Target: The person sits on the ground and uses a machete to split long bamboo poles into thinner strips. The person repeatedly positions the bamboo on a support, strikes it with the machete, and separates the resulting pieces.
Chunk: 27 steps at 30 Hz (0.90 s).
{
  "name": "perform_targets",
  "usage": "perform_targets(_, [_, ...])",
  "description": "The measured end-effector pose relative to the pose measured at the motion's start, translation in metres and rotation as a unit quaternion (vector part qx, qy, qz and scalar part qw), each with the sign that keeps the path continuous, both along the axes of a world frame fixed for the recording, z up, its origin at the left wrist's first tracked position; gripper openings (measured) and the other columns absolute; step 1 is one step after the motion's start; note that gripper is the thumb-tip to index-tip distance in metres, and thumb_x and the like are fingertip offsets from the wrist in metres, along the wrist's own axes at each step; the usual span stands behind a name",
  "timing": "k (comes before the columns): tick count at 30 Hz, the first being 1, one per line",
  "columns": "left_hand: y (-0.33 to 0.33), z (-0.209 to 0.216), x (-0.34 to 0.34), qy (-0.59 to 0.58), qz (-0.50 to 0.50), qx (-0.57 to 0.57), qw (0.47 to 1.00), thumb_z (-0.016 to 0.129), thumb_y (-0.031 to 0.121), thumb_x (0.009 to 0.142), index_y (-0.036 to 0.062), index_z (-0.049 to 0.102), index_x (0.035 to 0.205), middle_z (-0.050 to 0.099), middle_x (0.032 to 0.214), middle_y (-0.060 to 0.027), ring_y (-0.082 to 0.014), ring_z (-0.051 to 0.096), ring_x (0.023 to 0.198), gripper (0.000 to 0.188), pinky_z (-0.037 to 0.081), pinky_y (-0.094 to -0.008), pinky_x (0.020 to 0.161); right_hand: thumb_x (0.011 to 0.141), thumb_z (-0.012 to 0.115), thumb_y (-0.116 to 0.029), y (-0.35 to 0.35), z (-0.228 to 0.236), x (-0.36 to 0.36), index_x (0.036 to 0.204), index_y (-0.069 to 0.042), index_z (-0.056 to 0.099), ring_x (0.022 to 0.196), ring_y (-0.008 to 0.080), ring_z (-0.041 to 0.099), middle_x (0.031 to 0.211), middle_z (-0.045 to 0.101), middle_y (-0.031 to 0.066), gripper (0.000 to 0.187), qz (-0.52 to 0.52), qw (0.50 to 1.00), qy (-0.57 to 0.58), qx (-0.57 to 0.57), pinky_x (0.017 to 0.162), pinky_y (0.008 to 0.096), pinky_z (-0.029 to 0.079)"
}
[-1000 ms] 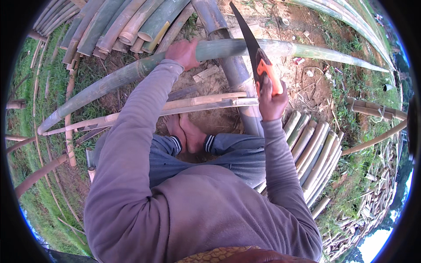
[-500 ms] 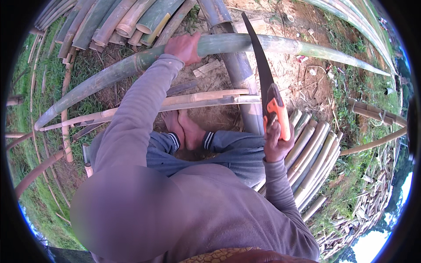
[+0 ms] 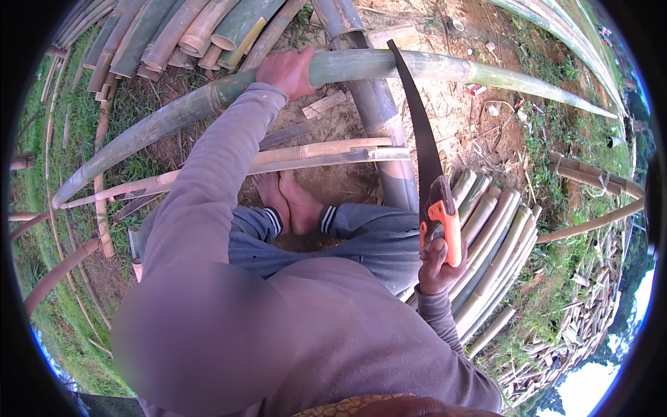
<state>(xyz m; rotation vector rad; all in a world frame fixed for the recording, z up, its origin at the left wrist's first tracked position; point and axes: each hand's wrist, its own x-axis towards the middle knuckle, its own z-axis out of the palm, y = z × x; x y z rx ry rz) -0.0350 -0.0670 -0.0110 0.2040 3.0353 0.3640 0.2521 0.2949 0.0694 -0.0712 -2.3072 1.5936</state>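
Note:
A long green bamboo pole (image 3: 167,122) runs across the far side of the view, resting over a thick grey bamboo support (image 3: 381,118). My left hand (image 3: 287,74) is closed round the pole, left of that support. In my right hand (image 3: 436,267) is the orange handle of a hand saw (image 3: 420,128). The saw's dark blade points away from me, and its tip end crosses the pole just right of the support. How deep the blade sits in the bamboo I cannot tell.
Cut bamboo lengths (image 3: 201,31) lie stacked at the far left; another bundle (image 3: 490,240) sits by my right side. Split bamboo strips (image 3: 306,157) cross in front of my bare feet (image 3: 299,201). Bamboo offcuts (image 3: 577,340) cover the ground at the right.
My right hand has drawn the saw back toward me, so more of its blade lies on my side of the pole. My left hand keeps its hold, shifted very slightly in view.

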Motion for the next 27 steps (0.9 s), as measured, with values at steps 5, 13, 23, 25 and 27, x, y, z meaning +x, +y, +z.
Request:
perform_targets(5, [0.02,0.017,0.003,-0.021,0.005,-0.025,0.999,0.086,0.034,0.074,0.0139,0.058,0.139,0.073,0.12,-0.017,-0.0387,0.073,0.107,0.073,0.059,-0.0533,0.091,0.102,0.072,-0.031,-0.046,-0.045,-0.228,0.107,0.009,0.065,0.079,0.0234,0.073,0.084,0.073,0.019,0.041,-0.001,0.999,-0.017,0.035,0.071,0.0385,0.057])
perform_targets(13, [0.001,0.007,0.007,0.001,0.001,-0.012,1.0,0.086,0.033,0.075,0.012,0.06,0.128,0.073,0.111,-0.0178,-0.0393,0.074,0.103,0.063,0.06,-0.0524,0.09,0.106,0.065,-0.015,-0.028,-0.005,-0.099,0.117,0.008,0.064,0.063,0.0051,0.061,0.078,0.068,0.0044,0.026,0.022,0.998,-0.067,0.006,0.058,0.0253,0.053])
perform_targets(23, [0.018,0.002,0.003,0.028,-0.005,-0.014,0.999,0.087,0.031,0.075,0.0125,0.061,0.123,0.074,0.108,-0.0166,-0.0383,0.076,0.1,0.057,0.061,-0.0531,0.089,0.102,0.072,-0.029,-0.051,-0.046,-0.27,0.11,0.009,0.067,0.077,0.0208,0.071,0.082,0.072,0.0181,0.04,-0.001,0.996,-0.027,0.087,0.069,0.0378,0.056])
perform_targets(25, [0.012,0.011,-0.005,0.029,-0.005,-0.002,1.0,0.087,0.031,0.075,0.0127,0.061,0.123,0.074,0.109,-0.0167,-0.0384,0.076,0.099,0.058,0.061,-0.0531,0.089,0.101,0.072,-0.033,-0.066,-0.024,-0.289,0.111,0.009,0.067,0.077,0.0245,0.072,0.081,0.071,0.0206,0.044,0.009,0.992,-0.002,0.128,0.069,0.0414,0.056])
perform_targets(27, [0.009,0.006,0.01,0.019,-0.009,0.004,1.0,0.088,0.031,0.075,0.013,0.061,0.123,0.074,0.109,-0.0167,-0.0383,0.076,0.099,0.058,0.061,-0.0532,0.089,0.101,0.072,-0.033,-0.061,-0.028,-0.255,0.112,0.009,0.068,0.077,0.0238,0.073,0.081,0.072,0.0205,0.043,0.012,0.994,-0.029,0.109,0.069,0.0401,0.056])
